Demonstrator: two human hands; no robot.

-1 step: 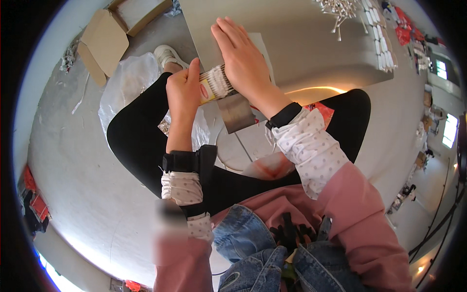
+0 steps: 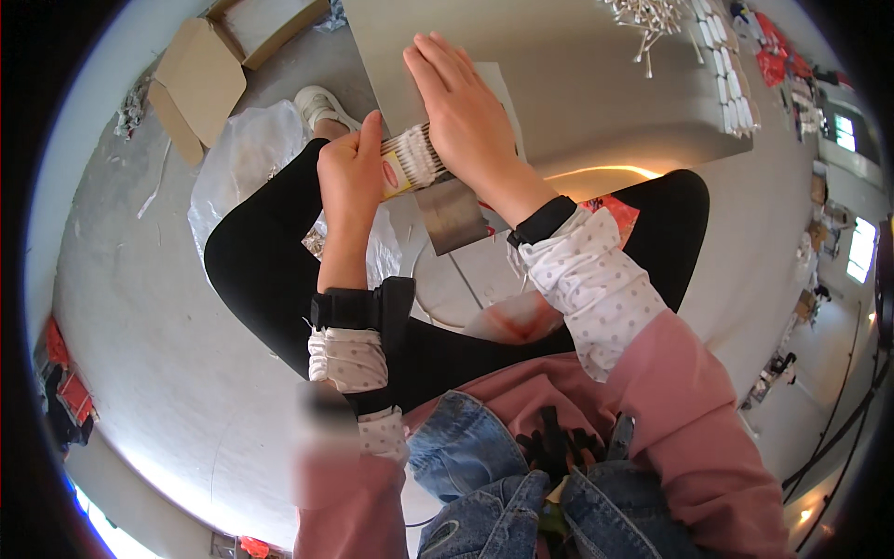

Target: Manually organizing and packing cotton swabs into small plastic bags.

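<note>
My left hand [image 2: 347,186] is wrapped around a pack of cotton swabs [image 2: 421,156], thumb pointing up. White cotton tips and dark sticks show at the right part of the pack, and a yellow printed label [image 2: 395,175] shows beside my fingers. Flat and outstretched, my right hand [image 2: 473,130] lies against the swabs' other side, its fingers pointing away from me. My palm hides that end of the pack. Just below the pack is a grey, shiny flat piece [image 2: 453,220] at the table's near corner.
The grey tabletop [image 2: 577,84] spreads to the right. Loose cotton swabs [image 2: 644,20] are heaped at its far side, beside a row of white bundles [image 2: 734,88]. A clear plastic bag [image 2: 244,154] and an opened cardboard box [image 2: 200,74] lie on the floor at left.
</note>
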